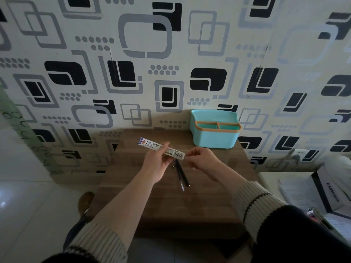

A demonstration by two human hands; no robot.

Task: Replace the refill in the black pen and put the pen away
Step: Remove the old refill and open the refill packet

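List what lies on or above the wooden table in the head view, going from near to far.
Loose refill and black pen barrel lying side by side on the wooden table → left hand and right hand holding the refill packet → turquoise organizer against the wall.

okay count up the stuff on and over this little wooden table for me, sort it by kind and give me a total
Refill packets: 1, the white packet gripped in the left hand, its barcode end at the right hand
Pen parts: 2, the black pen barrel and a thin refill lying side by side on the table
Organizers: 1, the teal organizer by the wall
Total: 4
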